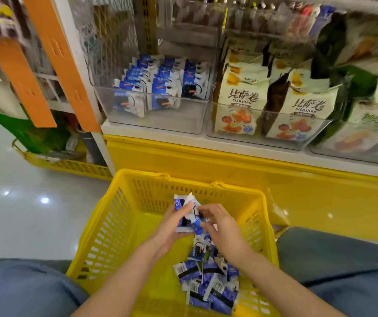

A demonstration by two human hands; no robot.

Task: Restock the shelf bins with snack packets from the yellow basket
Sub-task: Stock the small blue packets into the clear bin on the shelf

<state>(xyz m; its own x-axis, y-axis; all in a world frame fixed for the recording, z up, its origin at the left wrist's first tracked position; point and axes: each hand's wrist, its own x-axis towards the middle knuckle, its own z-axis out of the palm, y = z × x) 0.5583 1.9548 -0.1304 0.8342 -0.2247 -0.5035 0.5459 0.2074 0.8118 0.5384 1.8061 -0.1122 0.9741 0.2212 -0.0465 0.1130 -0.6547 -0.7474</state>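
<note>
While both hands work above the yellow basket (pixel 114 216), the left hand (pixel 172 227) grips a small stack of blue-and-white snack packets (pixel 186 213), glossy, with dark cookie pictures. The right hand (pixel 220 223) pinches one packet at the stack's edge. More such packets (pixel 208 282) lie heaped in the basket's near right corner. On the shelf, a clear bin (pixel 158 117) holds upright rows of the same packets; the neighbouring bin (pixel 270 136) holds cream bags (pixel 238 104).

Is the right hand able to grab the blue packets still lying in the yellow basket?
Probably yes. The right hand hovers right above the loose blue packets in the open-topped yellow basket, with nothing covering them. It is busy pinching the packets held by the left hand, though.
</note>
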